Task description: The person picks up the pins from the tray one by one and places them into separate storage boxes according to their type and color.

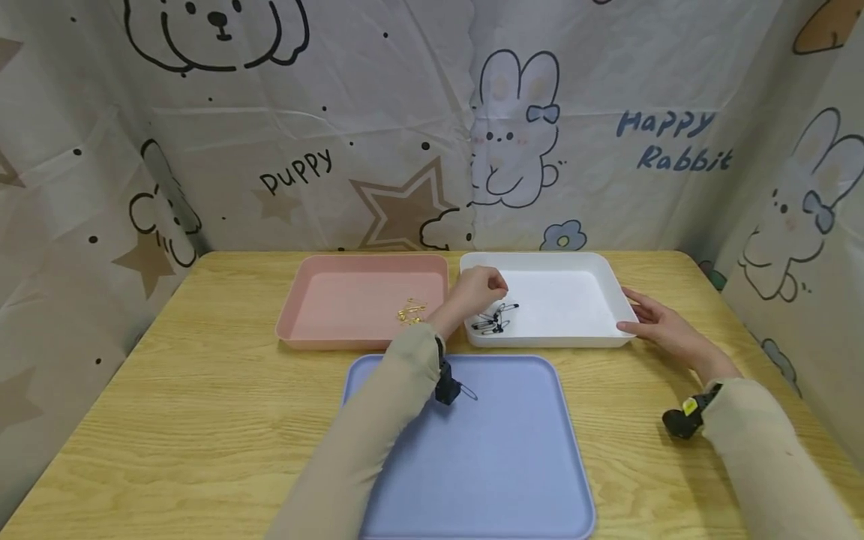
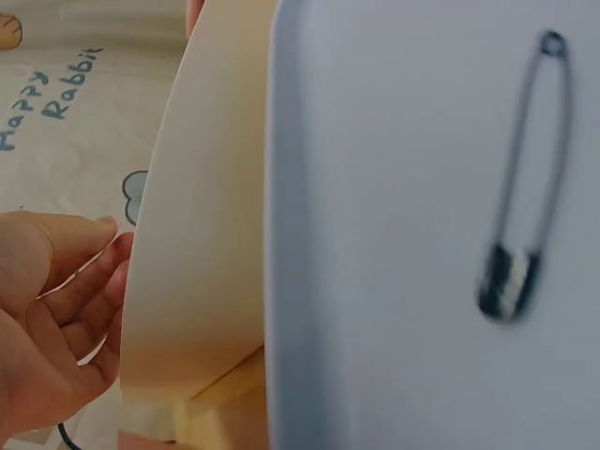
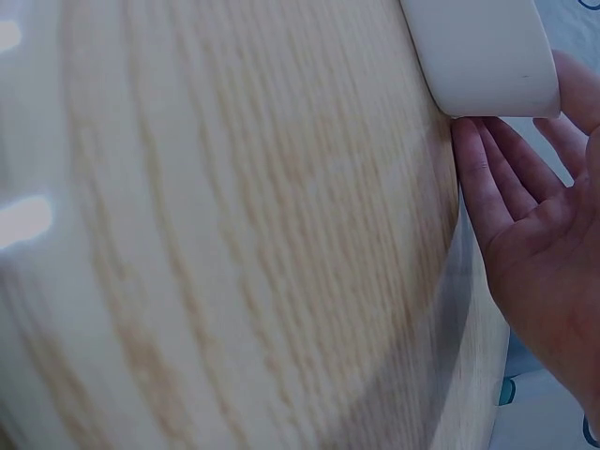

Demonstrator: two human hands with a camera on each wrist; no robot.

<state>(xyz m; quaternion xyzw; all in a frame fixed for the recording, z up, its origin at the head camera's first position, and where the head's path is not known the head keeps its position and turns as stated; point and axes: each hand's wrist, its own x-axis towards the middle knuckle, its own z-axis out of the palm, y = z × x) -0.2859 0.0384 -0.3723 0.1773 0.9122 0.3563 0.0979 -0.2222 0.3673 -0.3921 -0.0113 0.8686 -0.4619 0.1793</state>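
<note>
My left hand [image 1: 478, 289] reaches over the left side of the white tray [image 1: 567, 300], its fingers bent close above several black safety pins [image 1: 493, 322] there. In the left wrist view the tray's wall [image 2: 197, 234] stands right at the thumb and fingertips; I cannot tell whether a pin is between them. My right hand [image 1: 664, 330] holds that tray at its front right corner, thumb on one side and fingers [image 3: 478, 178] on the other in the right wrist view. One safety pin [image 2: 511, 272] with a dark head lies on the blue tray [image 1: 499, 465] under my left wrist.
A pink tray [image 1: 337, 300] to the left of the white one has several gold safety pins [image 1: 410, 311] in its right part. All three trays sit on a wooden table [image 1: 202, 405]. A printed cloth [image 1: 391, 97] hangs behind the table and along its sides.
</note>
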